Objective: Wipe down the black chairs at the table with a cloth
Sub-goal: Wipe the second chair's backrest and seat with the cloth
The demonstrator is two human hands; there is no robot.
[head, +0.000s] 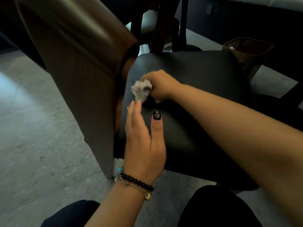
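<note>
Head view, looking down on a black chair seat (205,89) that fills the centre and right of frame; its backrest (78,63) rises at 10 o'clock, brownish-grey, tilted across the upper left

Right hand (161,85) reaches in from 4 o'clock, forearm crossing over the seat; fingers curled tight round a crumpled white cloth (141,91), which is pressed on the seat's rear part, close to the gap where seat meets backrest

Left hand (144,141) comes up from 6 o'clock, fingers straight and loose, holding nothing; fingertips lie at the seat's left edge just below the cloth, at 7 o'clock of it, near but whether touching the cloth can't tell. Thumb spread out toward 1 o'clock, resting on the seat, black nail with a pale pattern. Beaded bracelets (136,182) on the left wrist

Grey speckled floor (41,136) at 8 o'clock. Dark-clothed knees (218,208) at the bottom edge, 6 o'clock. At 2 o'clock, past the seat, a brown bin (246,53) stands on the floor. At 12 o'clock dark wooden legs (160,30) and other furniture in shadow, blurred, details unclear
</note>
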